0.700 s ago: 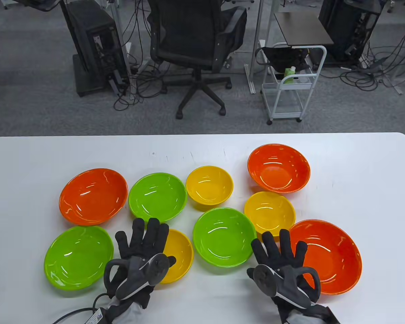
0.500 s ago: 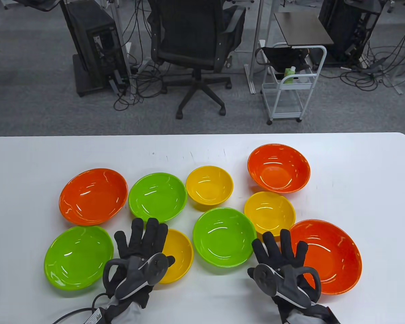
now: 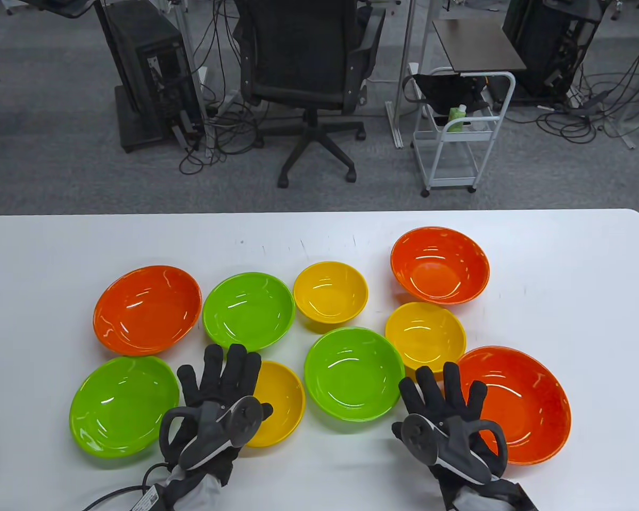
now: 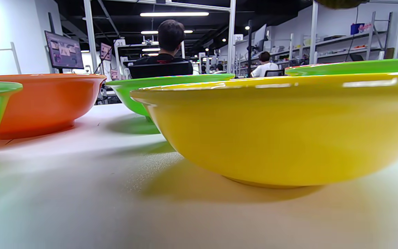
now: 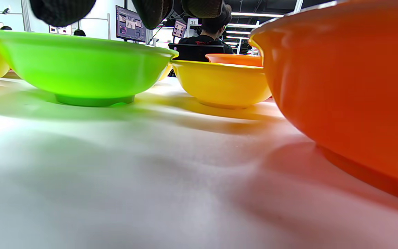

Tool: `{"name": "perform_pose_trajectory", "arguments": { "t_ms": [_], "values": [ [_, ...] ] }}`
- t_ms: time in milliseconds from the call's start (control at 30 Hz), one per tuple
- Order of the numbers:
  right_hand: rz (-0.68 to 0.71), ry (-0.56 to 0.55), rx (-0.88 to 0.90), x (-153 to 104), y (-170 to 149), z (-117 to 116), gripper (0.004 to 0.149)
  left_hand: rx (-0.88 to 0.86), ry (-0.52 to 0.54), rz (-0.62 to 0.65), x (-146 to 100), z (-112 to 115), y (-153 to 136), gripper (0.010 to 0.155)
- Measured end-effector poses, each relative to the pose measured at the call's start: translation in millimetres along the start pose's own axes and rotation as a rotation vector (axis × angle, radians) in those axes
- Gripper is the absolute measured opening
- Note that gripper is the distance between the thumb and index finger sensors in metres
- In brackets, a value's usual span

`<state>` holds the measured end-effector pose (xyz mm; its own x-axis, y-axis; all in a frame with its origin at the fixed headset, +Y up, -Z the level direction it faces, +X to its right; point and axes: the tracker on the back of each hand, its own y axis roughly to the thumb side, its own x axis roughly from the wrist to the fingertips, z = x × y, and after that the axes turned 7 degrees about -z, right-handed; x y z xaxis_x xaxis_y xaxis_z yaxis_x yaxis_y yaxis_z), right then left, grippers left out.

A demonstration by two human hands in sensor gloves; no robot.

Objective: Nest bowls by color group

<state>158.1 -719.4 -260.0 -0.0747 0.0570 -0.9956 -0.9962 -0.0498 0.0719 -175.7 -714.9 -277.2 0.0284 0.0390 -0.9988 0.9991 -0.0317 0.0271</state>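
Three orange, three green and three yellow bowls stand apart on the white table (image 3: 42, 255), none nested. My left hand (image 3: 221, 375) lies flat with fingers spread between the near-left green bowl (image 3: 122, 405) and the near yellow bowl (image 3: 282, 404), overlapping the yellow one's left rim. That yellow bowl fills the left wrist view (image 4: 282, 128). My right hand (image 3: 441, 388) lies flat with fingers spread between the middle green bowl (image 3: 353, 373) and the large orange bowl (image 3: 522, 399). Its fingertips (image 5: 60, 10) show at the top of the right wrist view. Both hands hold nothing.
Further back stand an orange bowl (image 3: 147, 310), a green bowl (image 3: 248, 310), a small yellow bowl (image 3: 330, 291), a deep orange bowl (image 3: 440, 265) and a yellow bowl (image 3: 425, 335). Bare table lies along the far edge and both sides.
My left hand has slid slightly left and toward the near edge. My right hand has barely moved. No bowl has moved.
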Motion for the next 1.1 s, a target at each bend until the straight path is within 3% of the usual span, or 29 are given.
{"name": "perform_pose_trajectory", "arguments": {
  "t_ms": [200, 500, 833, 1100],
  "values": [
    [-0.075, -0.024, 0.033, 5.0, -14.3, 13.2, 0.076, 0.004, -0.011, -0.001, 0.9, 0.0, -0.8, 0.086],
    [-0.397, -0.046, 0.112, 19.0, -79.1, 24.9, 0.075, 0.010, -0.021, -0.011, 2.4, 0.6, -3.0, 0.086],
    [-0.715, 0.111, 0.176, 24.7, -150.9, 15.0, 0.070, 0.006, -0.018, -0.012, 2.8, 0.7, -3.5, 0.086],
    [-0.902, 0.329, 0.262, 22.4, -186.0, -4.1, 0.075, 0.006, -0.017, -0.013, 3.2, 1.9, -3.9, 0.086]
  ]
}}
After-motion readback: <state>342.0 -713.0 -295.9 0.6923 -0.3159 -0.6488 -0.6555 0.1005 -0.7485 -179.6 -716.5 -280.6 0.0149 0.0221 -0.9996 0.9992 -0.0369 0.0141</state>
